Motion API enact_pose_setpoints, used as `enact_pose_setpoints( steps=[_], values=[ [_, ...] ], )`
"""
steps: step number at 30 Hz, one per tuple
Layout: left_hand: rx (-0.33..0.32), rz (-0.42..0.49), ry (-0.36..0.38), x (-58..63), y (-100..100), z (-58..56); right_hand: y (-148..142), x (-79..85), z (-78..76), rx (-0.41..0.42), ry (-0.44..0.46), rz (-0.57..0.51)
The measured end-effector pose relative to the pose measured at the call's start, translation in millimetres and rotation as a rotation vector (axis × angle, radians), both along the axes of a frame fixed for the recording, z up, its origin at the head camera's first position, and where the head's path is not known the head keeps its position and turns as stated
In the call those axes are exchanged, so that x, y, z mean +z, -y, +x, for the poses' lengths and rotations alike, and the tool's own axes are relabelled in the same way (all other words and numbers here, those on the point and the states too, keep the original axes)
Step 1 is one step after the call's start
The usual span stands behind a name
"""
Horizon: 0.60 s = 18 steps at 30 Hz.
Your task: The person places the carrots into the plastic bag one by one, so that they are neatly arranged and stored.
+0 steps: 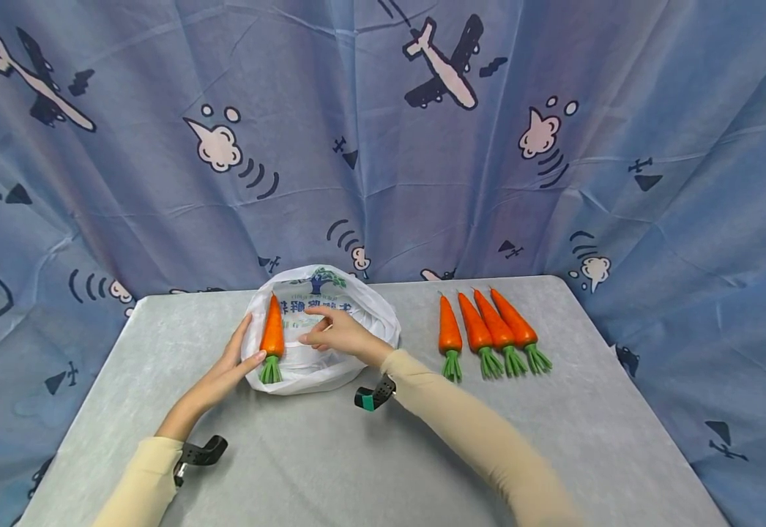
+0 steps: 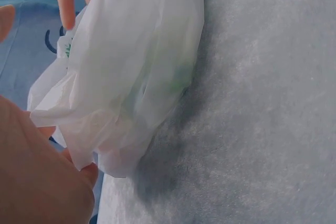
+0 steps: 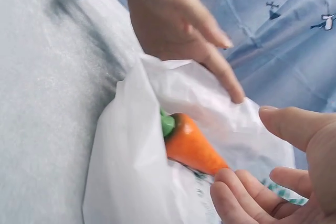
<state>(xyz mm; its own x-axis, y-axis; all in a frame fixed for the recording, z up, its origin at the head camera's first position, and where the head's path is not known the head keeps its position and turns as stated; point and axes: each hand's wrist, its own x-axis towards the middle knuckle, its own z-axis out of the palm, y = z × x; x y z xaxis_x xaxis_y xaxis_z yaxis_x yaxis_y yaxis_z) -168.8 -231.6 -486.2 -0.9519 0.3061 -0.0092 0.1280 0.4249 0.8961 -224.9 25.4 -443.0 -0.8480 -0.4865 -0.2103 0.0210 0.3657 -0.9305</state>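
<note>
A white plastic bag (image 1: pixel 376 311) with green and blue print lies with its mouth spread wide. One orange carrot (image 1: pixel 272 329) with a green stem end rests inside along the left wall. My left hand (image 1: pixel 225 369) grips the bag's left edge, thumb over the rim beside the carrot's stem and fingers outside; in the left wrist view the bag (image 2: pixel 131 61) drapes over those fingers. Over the bag's mouth, my right hand (image 1: pixel 343 333) holds nothing, its fingers loosely bent. In the right wrist view, its fingertips (image 3: pixel 226 179) overlap the carrot's (image 3: pixel 191 145) thin end.
Several more carrots (image 1: pixel 478 329) lie side by side to the right of the bag, stems toward me. They rest on a grey-covered table (image 1: pixel 304 454). A blue curtain (image 1: pixel 383 146) printed with planes hangs behind the table's back edge.
</note>
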Motion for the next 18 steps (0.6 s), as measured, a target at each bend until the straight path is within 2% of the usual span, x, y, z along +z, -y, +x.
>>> enact_pose_setpoints(
  steps=[8,18],
  values=[
    [0.004,-0.018,-0.005,-0.6,0.3,-0.3,-34.5,17.8,9.7,0.015,-0.087,0.028],
    [0.010,-0.024,-0.006,-0.6,1.7,0.6,-80.9,20.6,19.6,0.011,-0.197,0.090]
  ],
)
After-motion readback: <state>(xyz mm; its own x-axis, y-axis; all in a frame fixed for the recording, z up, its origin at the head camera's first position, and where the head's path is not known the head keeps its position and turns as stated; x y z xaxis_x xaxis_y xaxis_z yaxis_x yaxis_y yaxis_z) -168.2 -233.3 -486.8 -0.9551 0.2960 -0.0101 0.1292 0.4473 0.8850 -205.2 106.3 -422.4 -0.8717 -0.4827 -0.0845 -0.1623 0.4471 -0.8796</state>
